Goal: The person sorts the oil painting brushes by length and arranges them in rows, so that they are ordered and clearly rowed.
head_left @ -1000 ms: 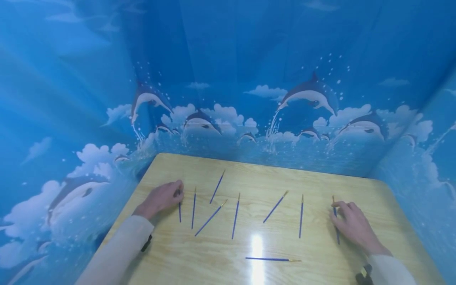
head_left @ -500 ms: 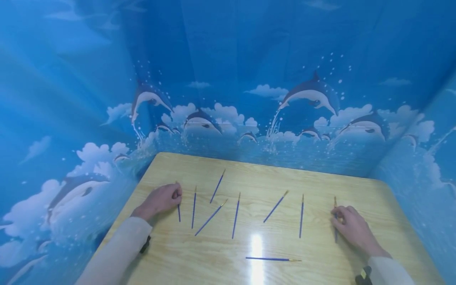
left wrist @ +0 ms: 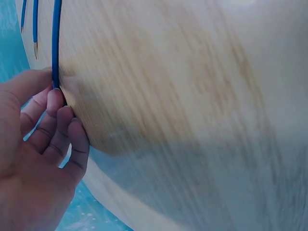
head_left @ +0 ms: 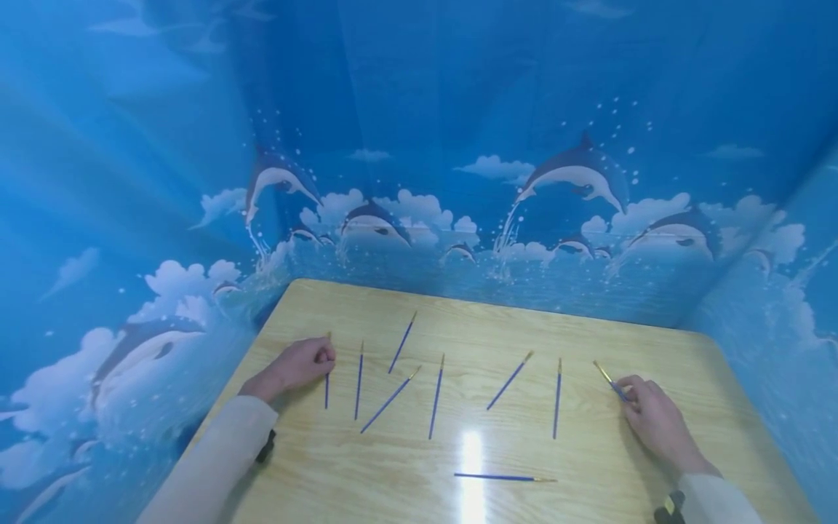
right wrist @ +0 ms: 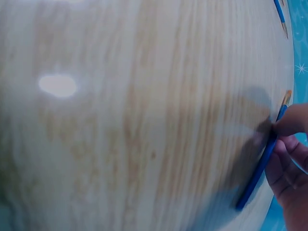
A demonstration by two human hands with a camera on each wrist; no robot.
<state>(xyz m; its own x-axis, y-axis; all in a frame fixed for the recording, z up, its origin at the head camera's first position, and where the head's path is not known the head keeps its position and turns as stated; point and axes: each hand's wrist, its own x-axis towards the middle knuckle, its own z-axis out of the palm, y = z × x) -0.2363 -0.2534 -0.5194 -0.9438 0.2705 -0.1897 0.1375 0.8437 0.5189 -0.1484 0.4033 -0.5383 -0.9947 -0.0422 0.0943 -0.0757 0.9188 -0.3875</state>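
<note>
At the table's left side my left hand pinches a thin blue paintbrush between thumb and fingers; its handle runs up from the fingertips in the left wrist view. Over the right side, my right hand grips another blue paintbrush near its gold ferrule. That brush slants up and left in the head view, tan bristles foremost. In the right wrist view its blue handle reaches below the fingers, above a shadow on the wood.
Several more blue paintbrushes lie apart between the hands, among them an upright one, a slanted one and a crosswise one nearer the front. The pale wooden table meets a blue dolphin-print curtain at its back and sides.
The right hand's brush has swung from nearly upright to slanting left, its bristle end moving leftward. My left hand has shifted slightly, and its brush now stands straighter.
</note>
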